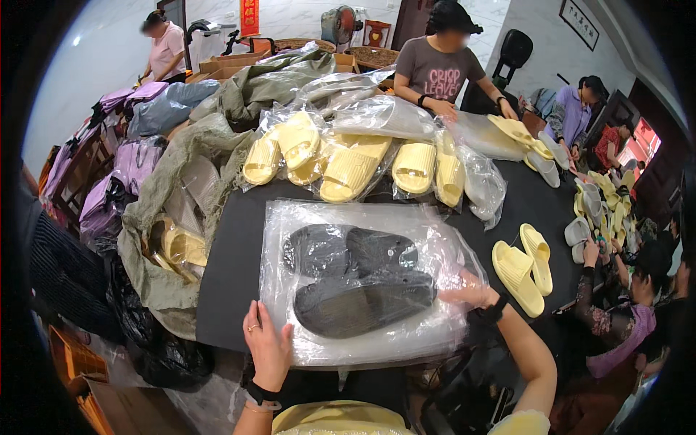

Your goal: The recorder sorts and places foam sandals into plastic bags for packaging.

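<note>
With the left hand (267, 346) flat and open on the near edge of the clear bag (362, 279) of black slippers (355, 279) on the table (232, 239), and the right hand (473, 291) loosely pressing its right edge, the slick plastic could slide.

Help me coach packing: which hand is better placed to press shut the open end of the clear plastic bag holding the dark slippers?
Probably the right hand: it rests at the right end of the clear plastic bag, beside the dark grey slippers. The left hand pins the near edge.
</note>
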The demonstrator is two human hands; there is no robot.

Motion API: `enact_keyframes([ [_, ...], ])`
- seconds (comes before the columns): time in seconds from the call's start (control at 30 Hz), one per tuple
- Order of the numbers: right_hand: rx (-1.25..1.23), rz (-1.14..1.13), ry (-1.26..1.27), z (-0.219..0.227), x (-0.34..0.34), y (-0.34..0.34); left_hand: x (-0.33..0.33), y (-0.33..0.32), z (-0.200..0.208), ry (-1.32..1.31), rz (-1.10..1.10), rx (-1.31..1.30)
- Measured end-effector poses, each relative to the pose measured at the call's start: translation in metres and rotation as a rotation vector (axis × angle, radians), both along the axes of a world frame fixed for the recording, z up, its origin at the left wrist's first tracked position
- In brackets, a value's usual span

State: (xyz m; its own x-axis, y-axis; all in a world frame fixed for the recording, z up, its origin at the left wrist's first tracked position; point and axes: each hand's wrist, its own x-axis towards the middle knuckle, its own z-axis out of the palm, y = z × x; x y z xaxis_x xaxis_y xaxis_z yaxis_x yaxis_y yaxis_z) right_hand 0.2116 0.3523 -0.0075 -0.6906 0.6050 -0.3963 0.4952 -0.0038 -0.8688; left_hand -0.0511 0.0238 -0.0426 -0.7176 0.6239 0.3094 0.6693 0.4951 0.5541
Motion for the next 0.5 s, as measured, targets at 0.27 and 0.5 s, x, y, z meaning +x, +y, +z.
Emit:
enact_keyframes([
  [0.27,0.821,0.287,0.006,0.054,-0.005,-0.018,0.011,0.017,0.027,0.121,-0.153,-0.091],
  [0.5,-0.29,0.917,-0.064,0.081,-0.073,-0.024,0.007,0.011,0.009,0.02,-0.226,-0.17],
])
